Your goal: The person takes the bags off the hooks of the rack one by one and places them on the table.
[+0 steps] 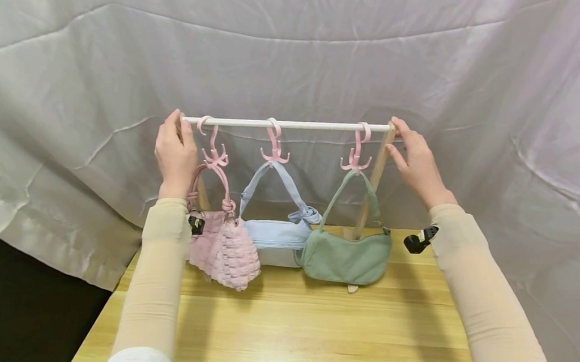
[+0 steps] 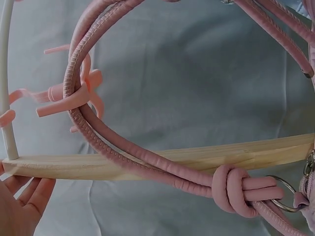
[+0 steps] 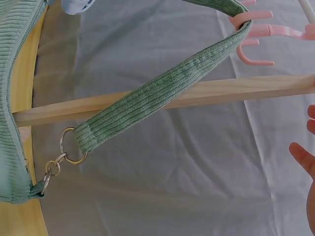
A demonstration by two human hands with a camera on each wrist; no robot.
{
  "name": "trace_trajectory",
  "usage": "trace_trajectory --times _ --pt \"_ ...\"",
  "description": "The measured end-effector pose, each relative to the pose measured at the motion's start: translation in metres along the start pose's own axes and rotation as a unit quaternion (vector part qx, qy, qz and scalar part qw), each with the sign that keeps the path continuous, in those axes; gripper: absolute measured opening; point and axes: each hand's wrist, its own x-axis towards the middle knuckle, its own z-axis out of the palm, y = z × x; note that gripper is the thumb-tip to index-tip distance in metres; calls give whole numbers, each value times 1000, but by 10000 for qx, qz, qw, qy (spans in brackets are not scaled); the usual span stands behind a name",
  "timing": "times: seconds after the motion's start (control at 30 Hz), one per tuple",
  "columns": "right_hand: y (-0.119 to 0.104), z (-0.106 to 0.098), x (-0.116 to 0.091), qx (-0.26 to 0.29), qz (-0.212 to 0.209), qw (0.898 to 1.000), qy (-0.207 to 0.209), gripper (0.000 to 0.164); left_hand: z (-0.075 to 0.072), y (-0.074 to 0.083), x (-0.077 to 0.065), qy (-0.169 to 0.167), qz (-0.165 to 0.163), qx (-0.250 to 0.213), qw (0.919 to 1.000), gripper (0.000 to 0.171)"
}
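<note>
My left hand [image 1: 176, 155] pinches the top of the left wooden post [image 2: 64, 167] of a hanging rack, thumb and fingers on either side. My right hand [image 1: 419, 163] is at the top of the right wooden post [image 1: 376, 173], fingertips touching it and thumb spread away. A white rod [image 1: 315, 126] spans the posts. From pink hook hangers [image 1: 356, 152] on it hang a pink puffy handbag [image 1: 235, 253], a light blue bag [image 1: 275, 234] and a green corduroy shoulder bag [image 1: 347, 258]. The green strap [image 3: 162, 93] loops over its hook.
The rack stands at the back of a wooden table [image 1: 288, 328]. A grey curtain [image 1: 299, 68] hangs behind it. Small black devices [image 1: 420, 239] are strapped on both wrists. A dark area [image 1: 15, 290] lies left of the table.
</note>
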Motion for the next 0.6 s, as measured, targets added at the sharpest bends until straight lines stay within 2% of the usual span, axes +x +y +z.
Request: trace_trajectory --times 0.2,0.6 --pt "13 -9 -4 -32 168 9999 -21 56 11 10 -5 -37 55 -53 10000 48" --pt "10 -8 -5 -109 360 9993 31 57 11 6 -2 -69 158 -123 9998 46"
